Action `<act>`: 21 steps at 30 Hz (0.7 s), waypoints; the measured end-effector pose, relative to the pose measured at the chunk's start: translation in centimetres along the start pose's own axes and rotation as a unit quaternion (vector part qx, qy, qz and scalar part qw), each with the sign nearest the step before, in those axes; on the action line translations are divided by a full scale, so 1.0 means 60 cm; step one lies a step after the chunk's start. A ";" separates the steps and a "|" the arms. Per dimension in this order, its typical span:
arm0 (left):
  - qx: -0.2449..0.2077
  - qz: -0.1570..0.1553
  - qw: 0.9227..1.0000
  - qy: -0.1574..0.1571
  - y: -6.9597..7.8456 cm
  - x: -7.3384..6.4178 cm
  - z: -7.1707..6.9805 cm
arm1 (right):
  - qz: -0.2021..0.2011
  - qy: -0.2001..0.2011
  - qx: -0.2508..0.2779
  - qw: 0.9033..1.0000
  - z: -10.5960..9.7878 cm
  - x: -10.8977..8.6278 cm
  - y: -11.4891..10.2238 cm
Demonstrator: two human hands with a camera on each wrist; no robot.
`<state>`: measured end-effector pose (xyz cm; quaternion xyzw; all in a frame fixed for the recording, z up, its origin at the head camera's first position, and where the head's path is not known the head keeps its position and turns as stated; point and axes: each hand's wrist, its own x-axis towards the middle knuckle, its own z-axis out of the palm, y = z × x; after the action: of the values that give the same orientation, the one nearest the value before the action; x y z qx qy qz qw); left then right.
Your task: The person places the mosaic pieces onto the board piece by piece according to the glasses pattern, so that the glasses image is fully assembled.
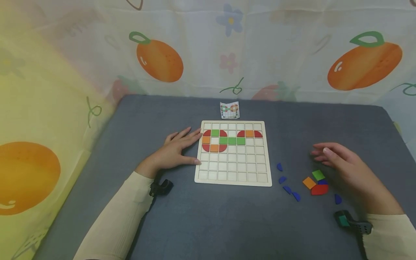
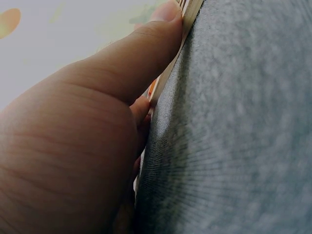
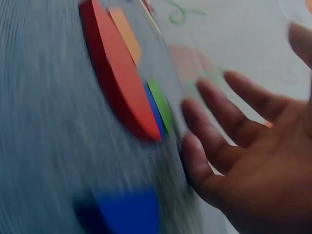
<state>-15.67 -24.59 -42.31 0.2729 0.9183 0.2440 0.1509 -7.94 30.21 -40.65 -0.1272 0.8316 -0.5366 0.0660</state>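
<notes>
A square wooden grid board (image 1: pixel 232 177) lies on the table, with red, orange and green pieces set in its upper cells. My left hand (image 1: pixel 173 150) rests at the board's left side, fingers spread, thumb and fingertips touching the edge; in the left wrist view the thumb (image 2: pixel 131 53) lies along that edge. To the right, my right hand (image 1: pixel 346 164) hovers beyond a small cluster of loose pieces, its fingers loosely bent and nothing visible in them. That cluster has a green square (image 1: pixel 318 175), an orange square (image 1: pixel 309 182), a red piece (image 1: pixel 320 190) and a partly covered blue piece (image 1: pixel 323 182).
Several blue half-round pieces lie between board and cluster, among them one blue piece (image 1: pixel 282 179); another blue piece (image 1: pixel 338 199) sits below the right hand. A small printed pattern card (image 1: pixel 229 110) is behind the board. A fruit-patterned cloth (image 1: pixel 201 54) hangs at the table's back edge.
</notes>
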 end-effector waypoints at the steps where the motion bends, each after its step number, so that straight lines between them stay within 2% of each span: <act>1: 0.000 0.000 1.000 0.000 0.000 0.000 0.000 | 0.008 -0.005 -0.011 1.000 -0.004 -0.005 0.004; 10: 0.001 -0.004 1.000 -0.002 0.001 0.001 0.000 | 0.085 -0.054 -0.075 0.992 -0.024 -0.027 0.025; 16: 0.001 -0.005 1.000 -0.002 0.002 0.003 -0.001 | 0.082 -0.071 -0.145 0.983 -0.026 -0.026 0.026; 21: 0.001 -0.008 1.000 -0.002 0.003 0.001 -0.002 | 0.043 -0.084 -0.172 0.981 -0.022 -0.024 0.026</act>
<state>-15.67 -24.45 -42.14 0.2663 0.9205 0.2409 0.1542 -7.12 32.35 -41.56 -0.1453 0.9079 -0.3692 0.1354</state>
